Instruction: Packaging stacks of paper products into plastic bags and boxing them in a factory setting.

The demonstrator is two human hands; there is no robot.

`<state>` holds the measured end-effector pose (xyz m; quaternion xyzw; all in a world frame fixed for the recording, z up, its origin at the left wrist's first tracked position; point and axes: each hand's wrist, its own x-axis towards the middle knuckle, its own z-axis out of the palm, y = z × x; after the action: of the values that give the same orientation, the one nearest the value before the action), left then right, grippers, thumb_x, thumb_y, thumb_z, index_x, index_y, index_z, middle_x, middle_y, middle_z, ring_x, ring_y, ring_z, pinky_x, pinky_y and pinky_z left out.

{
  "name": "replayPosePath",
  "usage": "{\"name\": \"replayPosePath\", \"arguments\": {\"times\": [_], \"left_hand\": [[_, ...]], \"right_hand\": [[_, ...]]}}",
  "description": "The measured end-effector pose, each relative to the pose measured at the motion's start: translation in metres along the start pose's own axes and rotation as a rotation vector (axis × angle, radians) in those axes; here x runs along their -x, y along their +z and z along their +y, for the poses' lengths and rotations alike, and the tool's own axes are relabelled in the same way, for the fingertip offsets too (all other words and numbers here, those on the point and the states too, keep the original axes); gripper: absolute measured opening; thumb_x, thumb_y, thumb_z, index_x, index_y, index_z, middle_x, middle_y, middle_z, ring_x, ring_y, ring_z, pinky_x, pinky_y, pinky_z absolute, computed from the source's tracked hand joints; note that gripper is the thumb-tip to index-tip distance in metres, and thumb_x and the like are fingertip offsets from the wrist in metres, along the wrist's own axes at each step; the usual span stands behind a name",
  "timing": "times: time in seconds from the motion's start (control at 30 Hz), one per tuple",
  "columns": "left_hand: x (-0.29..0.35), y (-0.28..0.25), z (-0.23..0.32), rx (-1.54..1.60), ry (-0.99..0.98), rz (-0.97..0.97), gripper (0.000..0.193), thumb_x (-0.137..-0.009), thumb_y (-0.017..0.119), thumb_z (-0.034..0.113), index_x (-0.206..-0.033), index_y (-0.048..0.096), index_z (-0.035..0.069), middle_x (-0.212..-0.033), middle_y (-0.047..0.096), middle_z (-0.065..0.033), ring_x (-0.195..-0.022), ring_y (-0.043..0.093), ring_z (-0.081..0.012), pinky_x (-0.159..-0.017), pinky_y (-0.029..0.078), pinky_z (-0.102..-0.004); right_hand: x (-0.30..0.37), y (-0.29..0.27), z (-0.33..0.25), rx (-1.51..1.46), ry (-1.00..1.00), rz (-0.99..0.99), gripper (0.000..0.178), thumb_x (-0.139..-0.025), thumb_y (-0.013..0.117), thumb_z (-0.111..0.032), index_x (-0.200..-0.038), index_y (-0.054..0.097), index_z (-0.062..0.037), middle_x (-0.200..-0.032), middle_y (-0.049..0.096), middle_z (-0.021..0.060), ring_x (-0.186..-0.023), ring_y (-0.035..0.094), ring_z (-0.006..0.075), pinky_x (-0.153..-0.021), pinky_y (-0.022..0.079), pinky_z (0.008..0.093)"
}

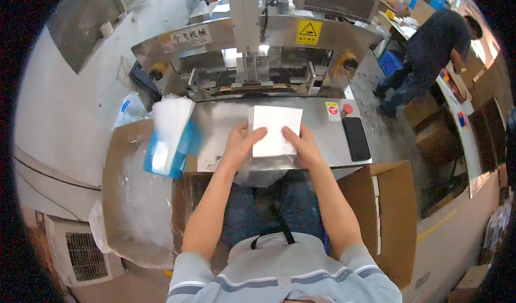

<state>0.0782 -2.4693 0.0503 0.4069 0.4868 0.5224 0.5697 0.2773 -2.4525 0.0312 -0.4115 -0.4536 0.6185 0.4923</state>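
A flat white packet (276, 128) lies on the steel machine table (226, 125) in front of me. My left hand (243, 140) grips its near left edge and my right hand (302, 144) grips its near right edge. Clear plastic film (260, 169) hangs off the table's front edge under my wrists. Behind the packet stands the metal press head (250, 61) of the machine.
A stack of white sheets on blue wrapping (169, 136) lies at the left. An open carton lined with clear plastic (134, 195) sits lower left, another carton (384, 217) lower right. A black phone (356, 138) and red button (346, 109) are on the table's right. A person (430, 50) bends over at a bench far right.
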Motion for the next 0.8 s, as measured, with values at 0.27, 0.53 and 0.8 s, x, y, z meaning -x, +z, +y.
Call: {"name": "replayPosePath", "arguments": {"times": [0.27, 0.53, 0.8], "left_hand": [[0.017, -0.010, -0.004, -0.045, -0.067, -0.180, 0.081, -0.079, 0.081, 0.026, -0.136, 0.036, -0.011, -0.123, 0.059, -0.0208, -0.108, 0.060, -0.0233, -0.089, 0.050, -0.0344], [-0.004, -0.028, -0.009, -0.179, -0.040, -0.219, 0.074, -0.078, 0.078, 0.006, -0.142, 0.041, 0.002, -0.099, 0.069, -0.0077, -0.080, 0.063, -0.0133, -0.065, 0.050, -0.0269], [-0.070, -0.087, -0.030, -0.607, 0.263, 0.254, 0.066, -0.081, 0.075, 0.024, -0.133, 0.047, -0.006, -0.107, 0.066, -0.0217, -0.093, 0.065, -0.0287, -0.082, 0.052, -0.0393]], "right_hand": [[-0.002, -0.018, 0.008, -0.209, 0.032, -0.081, 0.063, -0.084, 0.076, -0.025, -0.131, 0.046, 0.0046, -0.113, 0.065, 0.0155, -0.099, 0.066, 0.0229, -0.086, 0.054, 0.0356], [-0.004, -0.030, -0.010, -0.422, -0.114, 0.357, 0.052, -0.089, 0.072, -0.020, -0.128, 0.046, 0.0019, -0.119, 0.061, 0.0155, -0.103, 0.064, 0.0244, -0.085, 0.055, 0.0380], [0.014, -0.056, -0.038, -0.395, -0.186, 0.252, 0.047, -0.095, 0.063, -0.021, -0.133, 0.046, 0.0008, -0.122, 0.061, 0.0104, -0.110, 0.062, 0.0227, -0.094, 0.051, 0.0381]]}}
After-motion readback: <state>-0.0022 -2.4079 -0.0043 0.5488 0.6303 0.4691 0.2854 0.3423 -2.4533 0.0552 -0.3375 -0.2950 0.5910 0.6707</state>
